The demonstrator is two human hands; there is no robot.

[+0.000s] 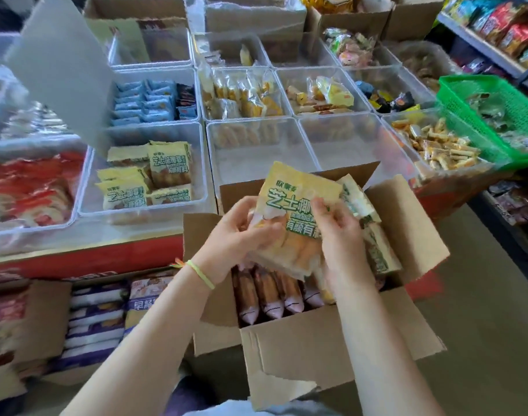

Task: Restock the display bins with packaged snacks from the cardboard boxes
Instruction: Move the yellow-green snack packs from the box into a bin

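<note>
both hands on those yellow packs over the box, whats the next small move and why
Probably carry the yellow snack packets, gripped by the left hand and right hand, leftward to the clear plastic bin, which already holds matching yellow packets with room left.

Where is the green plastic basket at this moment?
In the head view, the green basket sits at the right edge of the display, resting on the clear bin of small wrapped snacks, just below the snack shelf.

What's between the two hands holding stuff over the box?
In the head view, a yellow plastic snack pack with green lettering sits between the left hand and right hand, both gripping it above the open cardboard box.
</note>
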